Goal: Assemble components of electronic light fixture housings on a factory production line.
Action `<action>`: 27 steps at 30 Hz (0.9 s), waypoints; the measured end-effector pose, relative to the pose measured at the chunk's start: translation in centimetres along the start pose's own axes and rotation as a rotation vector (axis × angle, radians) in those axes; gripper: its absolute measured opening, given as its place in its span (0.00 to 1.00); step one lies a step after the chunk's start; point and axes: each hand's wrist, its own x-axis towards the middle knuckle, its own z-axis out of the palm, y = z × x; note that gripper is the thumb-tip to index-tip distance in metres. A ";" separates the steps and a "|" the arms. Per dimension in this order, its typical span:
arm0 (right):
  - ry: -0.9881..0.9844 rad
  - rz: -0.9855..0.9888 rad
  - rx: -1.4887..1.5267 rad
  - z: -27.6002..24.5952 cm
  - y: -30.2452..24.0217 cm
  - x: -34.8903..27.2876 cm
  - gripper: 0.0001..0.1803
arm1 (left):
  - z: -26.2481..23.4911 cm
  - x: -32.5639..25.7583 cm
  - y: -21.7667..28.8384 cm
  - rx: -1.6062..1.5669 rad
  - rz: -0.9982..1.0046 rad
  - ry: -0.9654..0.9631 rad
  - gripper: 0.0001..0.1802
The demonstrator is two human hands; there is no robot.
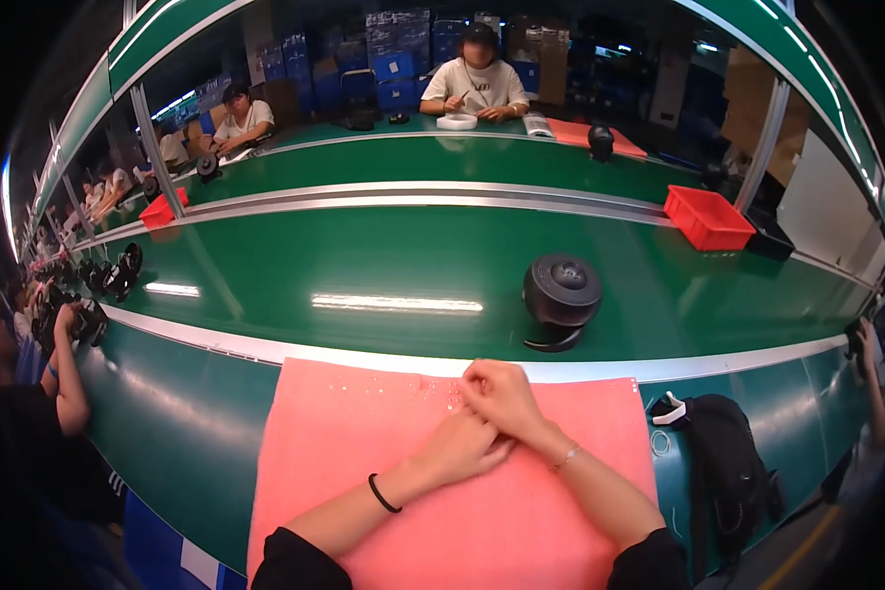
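A pink foam sheet (364,433) lies in front of me with both my forearms across it. My left hand (457,450) rests low over the sheet, its fingers bent together and partly covered by my right wrist. Crossed over it, my right hand (501,395) has curled fingers close to the sheet's far edge. Whatever either hand may hold is hidden. Several tiny clear pieces (452,395) are scattered on the foam beside my right fingertips. Beyond the sheet, a round black device (562,292) with a curved base stands on the green belt.
A black bag-like item (726,457) and a white piece (670,409) lie right of the foam. Red bins (710,218) stand at the belt's far side. Black devices (118,270) cluster at left near another person's arm. A person (476,84) sits opposite. A metal rail (216,342) edges the belt.
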 end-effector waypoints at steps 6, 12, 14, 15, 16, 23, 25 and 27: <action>-0.066 0.080 0.018 0.0 -1.9 -0.2 0.08 | 0.0 -0.3 -0.7 -0.028 0.033 -0.036 0.12; -0.079 0.075 0.015 -0.2 -1.8 -0.4 0.08 | 0.1 -0.1 -0.3 -0.046 0.015 -0.042 0.11; -0.079 0.077 0.016 -0.3 -1.8 -0.4 0.08 | 0.1 0.0 -0.2 -0.042 0.025 -0.026 0.11; -0.079 0.074 0.019 -0.4 -1.7 -0.4 0.08 | 0.2 0.0 -0.2 -0.047 0.024 -0.028 0.11; -0.079 0.072 0.023 -0.4 -1.7 -0.5 0.08 | 0.3 0.0 -0.3 -0.050 0.019 -0.032 0.11; -0.080 0.078 0.033 -0.6 -1.3 -0.6 0.07 | 0.6 0.2 -0.3 -0.029 0.031 -0.024 0.10; -0.080 0.068 0.040 -0.5 -1.4 -0.6 0.07 | 0.6 0.1 -0.3 -0.030 0.030 -0.018 0.10; -0.083 0.071 0.041 -0.5 -1.5 -0.6 0.07 | 0.5 0.1 -0.3 -0.032 0.031 -0.010 0.10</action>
